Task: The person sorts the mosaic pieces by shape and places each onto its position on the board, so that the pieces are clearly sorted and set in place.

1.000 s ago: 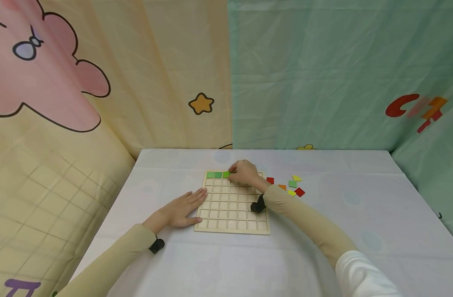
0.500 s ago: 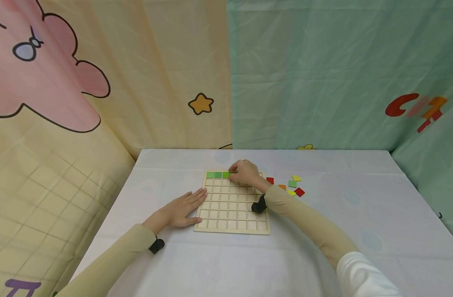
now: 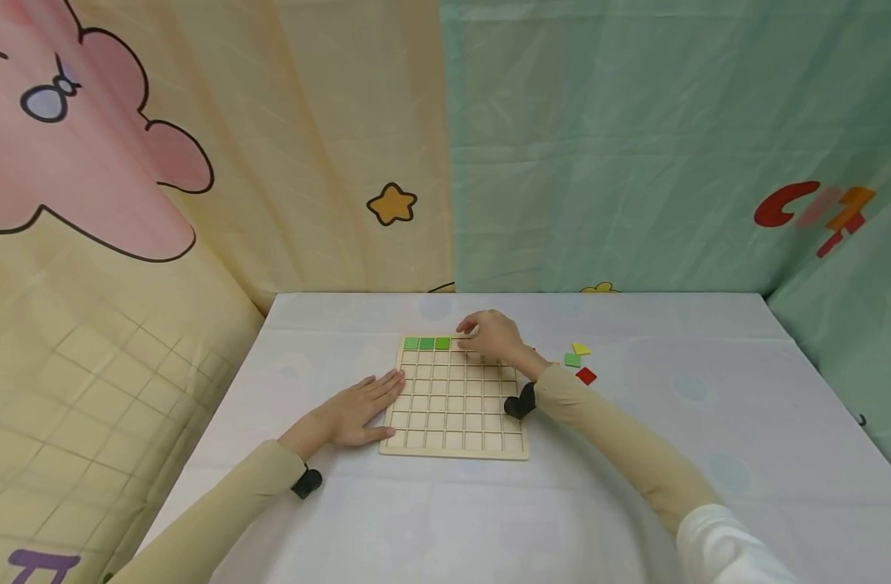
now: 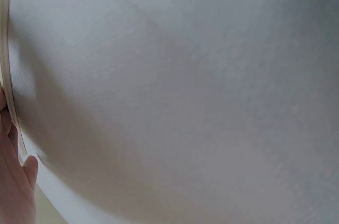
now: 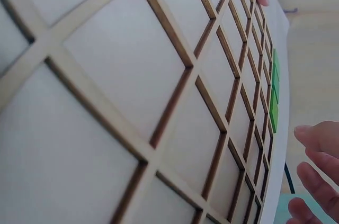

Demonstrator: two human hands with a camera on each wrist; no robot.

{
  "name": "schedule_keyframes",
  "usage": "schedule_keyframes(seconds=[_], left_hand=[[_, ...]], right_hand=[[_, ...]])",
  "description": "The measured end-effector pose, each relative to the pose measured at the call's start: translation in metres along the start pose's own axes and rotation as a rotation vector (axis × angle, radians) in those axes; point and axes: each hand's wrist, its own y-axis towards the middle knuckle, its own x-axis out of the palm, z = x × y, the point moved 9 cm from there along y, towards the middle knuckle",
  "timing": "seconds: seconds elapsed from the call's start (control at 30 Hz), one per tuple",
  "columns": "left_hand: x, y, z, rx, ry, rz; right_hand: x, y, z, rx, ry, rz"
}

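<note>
A square wooden grid board point(image 3: 453, 455) lies on the white-covered table. In its far row at the left corner sit three green square tiles: a light one point(image 3: 411, 344), a darker one point(image 3: 427, 344) and a vivid one point(image 3: 442, 344). My right hand point(image 3: 492, 337) hovers just right of them over the far row; its thumb and fingers are apart with nothing between them, as the right wrist view shows. My left hand point(image 3: 352, 412) lies spread, its fingertips and thumb touching the board's left edge. Only part of the left hand point(image 4: 15, 181) enters the left wrist view.
Right of the board lie loose pieces: a yellow one point(image 3: 580, 349), a green square point(image 3: 573, 360) and a red one point(image 3: 587, 376). Others are partly hidden behind the right wrist. Patterned curtains point(image 3: 365, 146) stand behind the table and along its sides.
My right hand has lifted slightly and moved a little right, and its thumb and fingers have parted. The vivid green tile is now fully uncovered. My left hand stays in place.
</note>
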Motion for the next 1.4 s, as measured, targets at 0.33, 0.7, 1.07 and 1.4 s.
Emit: schedule_keyframes(seconds=[0.33,0.7,1.07,1.4], left_hand=[[0.001,0.001,-0.001,0.006,0.018,0.012],[0.003,0.000,-0.001,0.004,0.010,0.002],[0.003,0.001,-0.002,-0.010,0.013,-0.005],[0.003,0.000,-0.002,-0.006,0.019,0.000]], right_hand=[[-0.019,-0.019,0.014,-0.005,0.011,0.050],[-0.037,-0.042,0.036,0.027,0.002,0.092],[-0.063,-0.069,0.057,0.071,-0.010,0.137],[-0.085,-0.092,0.084,0.076,-0.033,0.163]])
